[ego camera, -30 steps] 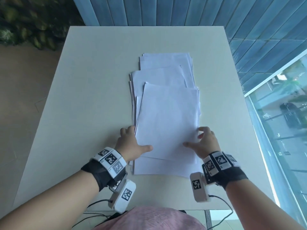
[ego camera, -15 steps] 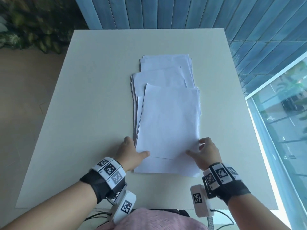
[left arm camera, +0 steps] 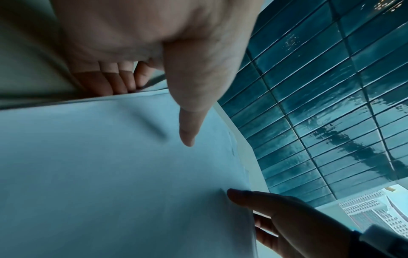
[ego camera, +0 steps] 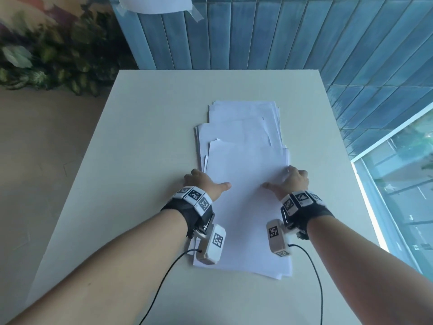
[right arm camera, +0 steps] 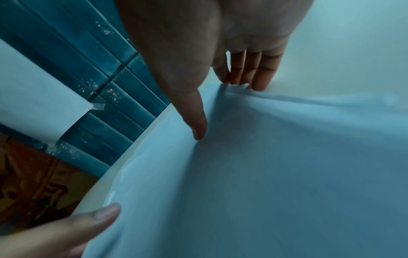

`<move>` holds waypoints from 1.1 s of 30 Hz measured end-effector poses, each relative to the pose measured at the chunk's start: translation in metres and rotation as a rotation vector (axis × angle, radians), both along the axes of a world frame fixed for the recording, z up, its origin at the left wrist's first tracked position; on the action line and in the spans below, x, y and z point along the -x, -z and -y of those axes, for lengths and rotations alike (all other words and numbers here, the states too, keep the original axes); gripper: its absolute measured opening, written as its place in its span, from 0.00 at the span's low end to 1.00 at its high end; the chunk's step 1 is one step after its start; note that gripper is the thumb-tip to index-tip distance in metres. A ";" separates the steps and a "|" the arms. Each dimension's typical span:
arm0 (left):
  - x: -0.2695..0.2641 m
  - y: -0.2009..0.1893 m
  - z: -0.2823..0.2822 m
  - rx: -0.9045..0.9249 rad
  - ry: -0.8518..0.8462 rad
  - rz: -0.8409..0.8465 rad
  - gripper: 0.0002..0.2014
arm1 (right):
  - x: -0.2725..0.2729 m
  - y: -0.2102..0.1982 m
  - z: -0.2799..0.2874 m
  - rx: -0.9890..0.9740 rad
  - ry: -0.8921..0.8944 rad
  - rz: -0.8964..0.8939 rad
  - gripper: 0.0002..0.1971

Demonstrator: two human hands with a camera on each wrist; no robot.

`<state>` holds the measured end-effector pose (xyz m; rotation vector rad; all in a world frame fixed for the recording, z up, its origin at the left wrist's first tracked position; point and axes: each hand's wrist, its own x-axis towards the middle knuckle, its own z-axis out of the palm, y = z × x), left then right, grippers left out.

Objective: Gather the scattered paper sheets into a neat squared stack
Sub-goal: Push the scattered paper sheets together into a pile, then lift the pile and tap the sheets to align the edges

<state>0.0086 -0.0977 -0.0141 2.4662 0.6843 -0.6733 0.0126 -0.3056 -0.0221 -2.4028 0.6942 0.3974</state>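
Head view: the pale desk (ego camera: 140, 184) fills most of what I see, set against a wall of blue tiles (ego camera: 304, 43), with leafy plants (ego camera: 46, 62) off to the far left and a window (ego camera: 398, 195) to my right. Down the middle of the desk lie the paper sheets (ego camera: 246, 207), a loose white pile fanned lengthwise, far sheets offset from the near ones and edges uneven. My left hand (ego camera: 206, 184) sits at the pile's left edge, thumb laid flat across the top sheet, fingers (left arm camera: 119, 78) curled down against the side edge. My right hand (ego camera: 290, 184) mirrors it at the right edge, thumb on top, fingers (right arm camera: 249, 69) held together and bent onto the edge, where the paper ripples. Both hands clamp the pile's sides between thumb and fingers. Marker bands (ego camera: 194, 198) wrap both wrists.
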 end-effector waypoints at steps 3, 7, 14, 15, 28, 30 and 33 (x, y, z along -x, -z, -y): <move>-0.020 0.003 0.000 0.006 -0.073 -0.017 0.47 | -0.017 0.001 -0.001 -0.100 0.084 -0.033 0.42; -0.035 0.006 -0.007 -0.046 -0.068 -0.096 0.48 | -0.033 0.004 -0.004 -0.181 0.134 -0.078 0.33; -0.045 0.003 -0.003 -0.105 -0.037 -0.096 0.44 | -0.045 -0.005 -0.021 -0.086 0.160 -0.124 0.34; -0.048 0.003 -0.003 -0.083 -0.035 -0.080 0.44 | -0.048 -0.008 -0.022 -0.099 0.170 -0.116 0.34; -0.060 0.011 -0.037 0.334 -0.164 -0.011 0.35 | -0.052 -0.013 -0.010 -0.456 0.176 -0.128 0.16; -0.057 0.010 -0.035 0.349 -0.164 0.018 0.33 | -0.047 -0.014 -0.012 -0.377 0.072 -0.082 0.18; -0.051 0.007 -0.032 0.391 -0.151 0.048 0.29 | -0.040 -0.017 -0.014 -0.392 0.019 -0.043 0.17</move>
